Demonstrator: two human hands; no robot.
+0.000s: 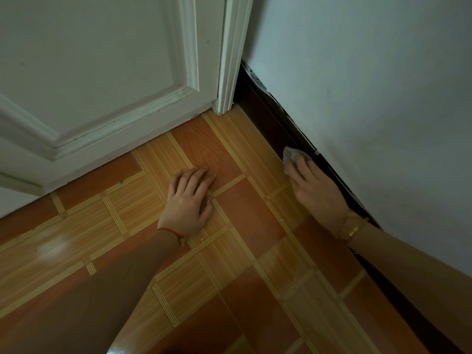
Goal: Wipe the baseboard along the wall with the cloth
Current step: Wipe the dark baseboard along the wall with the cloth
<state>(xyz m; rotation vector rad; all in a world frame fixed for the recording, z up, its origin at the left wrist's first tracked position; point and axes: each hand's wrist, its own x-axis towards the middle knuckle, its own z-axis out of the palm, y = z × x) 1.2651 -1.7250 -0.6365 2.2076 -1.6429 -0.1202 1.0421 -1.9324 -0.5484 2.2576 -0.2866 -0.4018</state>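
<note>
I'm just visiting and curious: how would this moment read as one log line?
right hand: presses cloth on dark baseboard | left hand: flat on floor, bracing | stretch toward door frame: ahead

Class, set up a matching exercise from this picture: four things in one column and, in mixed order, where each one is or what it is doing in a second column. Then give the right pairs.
Column 1
1. left hand
2. right hand
3. cloth
4. door

Column 2
A. white, panelled, at the far end of the floor
B. pressed against the dark baseboard
C. flat on the patterned floor, palm down
D. holding the cloth, gold bracelet at the wrist

Pairs: 1-C, 2-D, 3-B, 4-A
</note>
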